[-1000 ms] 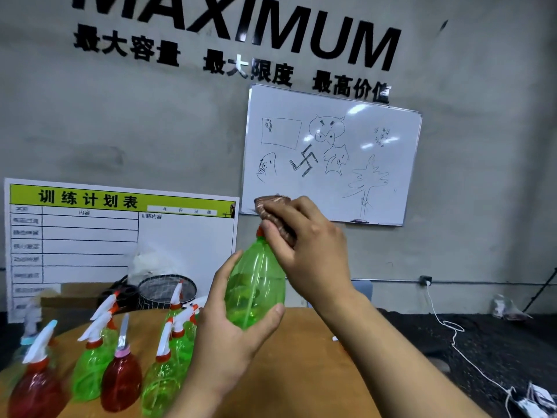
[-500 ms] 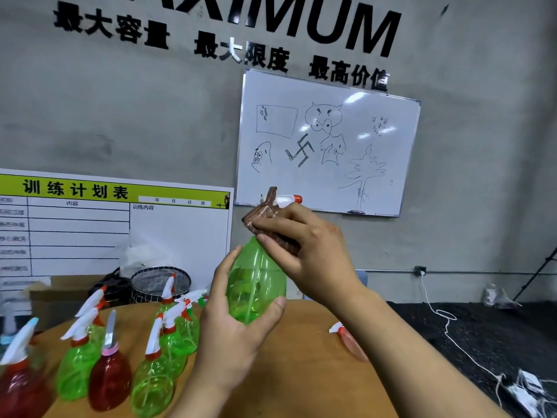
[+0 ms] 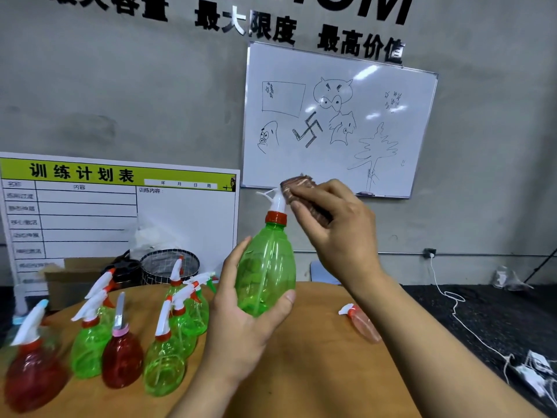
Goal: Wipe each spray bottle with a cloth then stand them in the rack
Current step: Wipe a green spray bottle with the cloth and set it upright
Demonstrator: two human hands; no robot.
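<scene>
While the left hand grips the belly of a green spray bottle held upright in the air over the middle of the round table, the right hand pinches a brown cloth against the white nozzle. The grip sits low on smooth plastic, so a hard rub at the top could likely twist the bottle loose or press the trigger. Near the table's left edge stand seven bottles that can be counted: five green, two red, though the back ones overlap and the count is unsure. One pinkish bottle lies on its side near the right edge, where a passing sleeve could roll it off. One cloth is in use; no rack can be made out.
</scene>
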